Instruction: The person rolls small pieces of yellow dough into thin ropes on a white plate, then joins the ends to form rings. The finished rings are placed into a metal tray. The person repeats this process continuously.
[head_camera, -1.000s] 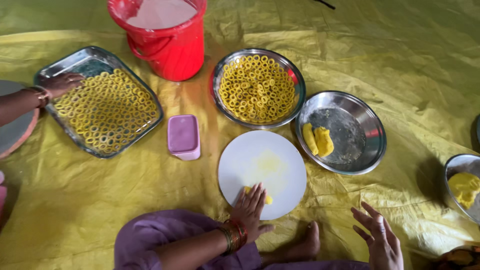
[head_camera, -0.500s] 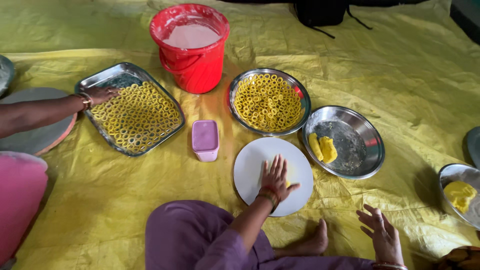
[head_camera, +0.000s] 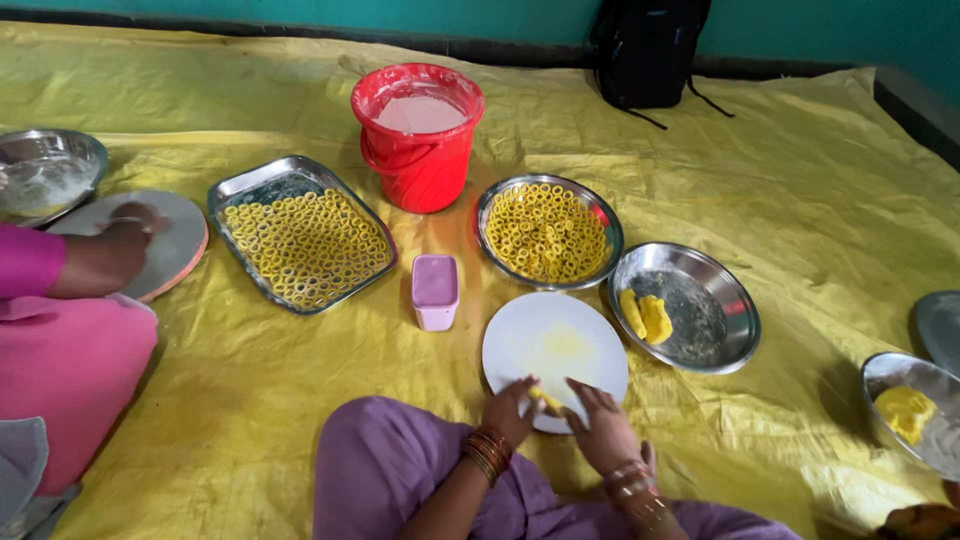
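Note:
My left hand (head_camera: 513, 408) and my right hand (head_camera: 601, 425) meet at the near edge of a round white board (head_camera: 556, 345), both closed on a small piece of yellow dough (head_camera: 545, 399). Bangles circle both wrists. Beyond the board stands a round steel plate (head_camera: 548, 232) heaped with yellow dough rings. To the right a steel plate (head_camera: 700, 312) holds two yellow dough lumps (head_camera: 646, 315).
A rectangular steel tray (head_camera: 300, 243) of dough rings, a small pink box (head_camera: 435, 291) and a red bucket (head_camera: 418, 135) stand on the yellow sheet. At left another person's hand (head_camera: 128, 232) rests on a round board (head_camera: 175, 245). A black bag (head_camera: 650, 50) sits at the back.
My right hand has come from the floor at the right onto the board beside my left hand. The view has tilted upward. The other person's hand has left the tray for the round board.

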